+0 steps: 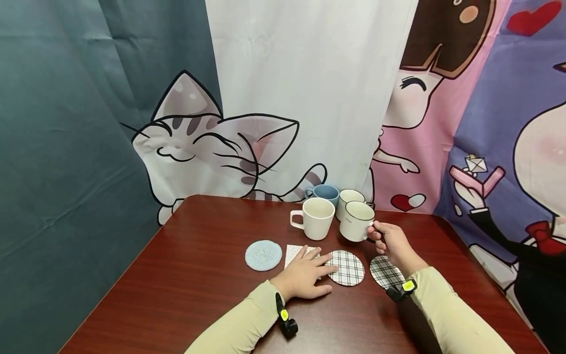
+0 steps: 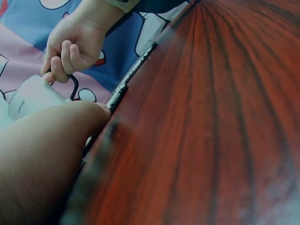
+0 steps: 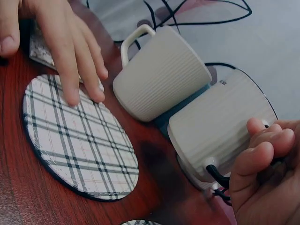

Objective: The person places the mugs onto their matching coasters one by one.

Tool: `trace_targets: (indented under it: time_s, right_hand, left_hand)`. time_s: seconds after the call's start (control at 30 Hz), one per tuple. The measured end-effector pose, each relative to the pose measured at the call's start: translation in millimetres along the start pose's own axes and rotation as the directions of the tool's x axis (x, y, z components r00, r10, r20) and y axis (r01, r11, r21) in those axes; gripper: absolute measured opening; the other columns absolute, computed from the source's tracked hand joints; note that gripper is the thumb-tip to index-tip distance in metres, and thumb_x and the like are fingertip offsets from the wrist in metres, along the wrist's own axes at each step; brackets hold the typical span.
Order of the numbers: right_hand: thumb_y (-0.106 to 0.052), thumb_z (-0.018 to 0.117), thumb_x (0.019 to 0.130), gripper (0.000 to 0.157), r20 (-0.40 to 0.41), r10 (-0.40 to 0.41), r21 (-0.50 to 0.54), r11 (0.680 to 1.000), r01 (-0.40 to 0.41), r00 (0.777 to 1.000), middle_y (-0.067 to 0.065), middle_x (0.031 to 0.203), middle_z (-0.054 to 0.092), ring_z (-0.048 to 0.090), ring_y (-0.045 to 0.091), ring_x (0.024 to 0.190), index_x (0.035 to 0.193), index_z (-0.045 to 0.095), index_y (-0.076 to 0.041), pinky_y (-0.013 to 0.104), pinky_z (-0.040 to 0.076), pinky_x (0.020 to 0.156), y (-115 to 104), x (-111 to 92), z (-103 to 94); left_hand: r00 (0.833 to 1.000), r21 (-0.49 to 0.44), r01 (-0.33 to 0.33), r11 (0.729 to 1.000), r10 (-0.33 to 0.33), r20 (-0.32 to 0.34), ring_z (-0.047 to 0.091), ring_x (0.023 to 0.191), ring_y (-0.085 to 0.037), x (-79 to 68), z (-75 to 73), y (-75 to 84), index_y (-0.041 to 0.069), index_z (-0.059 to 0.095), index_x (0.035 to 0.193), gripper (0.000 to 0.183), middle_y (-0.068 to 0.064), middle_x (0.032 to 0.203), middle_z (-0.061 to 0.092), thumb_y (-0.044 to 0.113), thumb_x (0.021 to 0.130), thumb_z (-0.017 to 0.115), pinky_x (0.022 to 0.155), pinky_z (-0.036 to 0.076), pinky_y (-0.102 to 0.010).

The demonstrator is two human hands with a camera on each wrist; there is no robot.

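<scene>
My right hand (image 1: 393, 243) grips the black handle of a ribbed white mug (image 1: 356, 225) with a dark rim, its fingers curled round the handle. In the right wrist view that mug (image 3: 215, 126) overlaps another mug behind it. Spread flat, my left hand (image 1: 305, 275) lies over a speckled square coaster (image 1: 295, 252), hiding much of it. Its fingertips touch the near edge of a round white plaid coaster (image 1: 349, 269). Just beyond that hand stands a plain ribbed white mug (image 1: 318, 220), its white handle pointing left.
Behind the front mugs are a blue mug (image 1: 326, 191) and another white mug (image 1: 349, 196) with a dark rim. A light blue round coaster (image 1: 263, 255) lies left of the square one. Another plaid coaster (image 1: 383, 271) is partly under my right forearm. A printed curtain (image 1: 265, 73) hangs behind the table.
</scene>
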State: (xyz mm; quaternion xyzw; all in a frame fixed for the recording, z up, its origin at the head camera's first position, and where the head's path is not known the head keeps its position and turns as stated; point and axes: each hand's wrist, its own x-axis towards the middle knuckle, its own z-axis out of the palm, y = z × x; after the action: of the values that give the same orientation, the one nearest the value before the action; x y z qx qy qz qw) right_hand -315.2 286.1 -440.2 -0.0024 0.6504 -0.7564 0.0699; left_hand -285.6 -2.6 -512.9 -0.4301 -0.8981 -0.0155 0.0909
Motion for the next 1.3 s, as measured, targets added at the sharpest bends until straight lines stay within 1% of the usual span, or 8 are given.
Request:
trace_targets:
  time_s: [0.17,0.33,0.57,0.67,0.83,1.0,1.2,1.3]
  right_hand:
    - [-0.020,0.036,0.111,0.042,-0.001,-0.014,0.005,1.000,0.014,1.000,-0.006,0.065,0.046,0.035,0.004,0.041,0.084,0.067,-0.012,0.018,0.034,0.040,-7,-8,-1.8]
    - [-0.020,0.037,0.111,0.043,0.000,-0.040,0.055,0.998,0.040,0.999,-0.006,0.065,0.048,0.035,0.004,0.042,0.083,0.069,-0.012,0.017,0.035,0.040,-13,-18,-6.5]
    - [-0.019,0.040,0.111,0.041,0.044,-0.069,0.117,0.991,0.063,0.997,-0.005,0.066,0.052,0.035,0.005,0.043,0.085,0.071,-0.011,0.017,0.035,0.041,-18,-31,-10.7]
    - [-0.019,0.040,0.111,0.041,0.057,-0.079,0.130,0.989,0.071,0.995,-0.006,0.067,0.052,0.036,0.004,0.043,0.086,0.072,-0.011,0.017,0.035,0.041,-20,-36,-12.6]
    - [-0.018,0.037,0.111,0.045,0.059,-0.100,0.172,0.981,0.089,0.993,-0.006,0.066,0.053,0.033,0.005,0.043,0.086,0.074,-0.009,0.018,0.033,0.041,-21,-49,-17.7]
    - [-0.017,0.039,0.111,0.045,0.024,-0.119,0.212,0.971,0.111,0.993,-0.006,0.065,0.054,0.032,0.005,0.043,0.085,0.075,-0.008,0.016,0.035,0.039,-23,-60,-21.5]
    - [-0.018,0.039,0.111,0.044,0.023,-0.123,0.182,0.976,0.116,0.992,-0.006,0.065,0.053,0.032,0.005,0.043,0.086,0.075,-0.008,0.016,0.037,0.039,-21,-72,-25.9]
    - [-0.018,0.038,0.111,0.045,0.012,-0.124,0.160,0.980,0.121,0.992,-0.007,0.066,0.052,0.030,0.007,0.043,0.085,0.075,-0.009,0.018,0.031,0.039,-18,-80,-29.2]
  left_hand:
    - [1.000,-0.009,-0.003,1.000,0.003,-0.012,0.033,0.148,-0.029,-0.3,1.7,-0.1,0.042,0.046,0.150,0.055,0.004,0.161,0.038,0.062,0.099,0.045,0.120,0.021,-0.057]
    - [1.000,-0.021,-0.004,1.000,0.004,-0.016,0.033,0.149,-0.028,1.0,1.2,1.9,0.042,0.045,0.151,0.055,0.005,0.161,0.038,0.062,0.099,0.044,0.120,0.021,-0.057]
    - [0.999,-0.010,-0.015,1.000,0.015,-0.035,0.035,0.147,-0.029,3.7,-0.1,5.9,0.041,0.047,0.150,0.055,0.004,0.159,0.040,0.062,0.099,0.044,0.118,0.024,-0.058]
    - [0.999,-0.005,-0.018,1.000,0.018,-0.050,0.035,0.147,-0.028,8.0,-0.4,9.8,0.041,0.046,0.151,0.056,0.005,0.159,0.041,0.062,0.099,0.044,0.118,0.025,-0.057]
    - [0.998,-0.002,-0.035,0.999,0.034,-0.058,0.036,0.147,-0.026,20.6,-0.1,22.3,0.041,0.044,0.152,0.056,0.007,0.159,0.040,0.062,0.100,0.042,0.119,0.025,-0.055]
    - [0.998,0.010,-0.039,0.999,0.039,-0.049,0.034,0.148,-0.025,35.1,-0.1,36.7,0.044,0.041,0.153,0.057,0.009,0.160,0.039,0.064,0.100,0.041,0.118,0.026,-0.054]
    - [0.999,0.038,-0.026,0.999,0.028,-0.038,0.035,0.147,-0.022,44.5,1.7,54.4,0.045,0.041,0.152,0.057,0.013,0.159,0.038,0.065,0.099,0.040,0.118,0.027,-0.052]
    - [1.000,0.039,-0.021,0.999,0.022,-0.017,0.034,0.147,-0.019,49.0,1.9,64.8,0.045,0.040,0.153,0.058,0.015,0.160,0.036,0.067,0.099,0.038,0.119,0.027,-0.050]
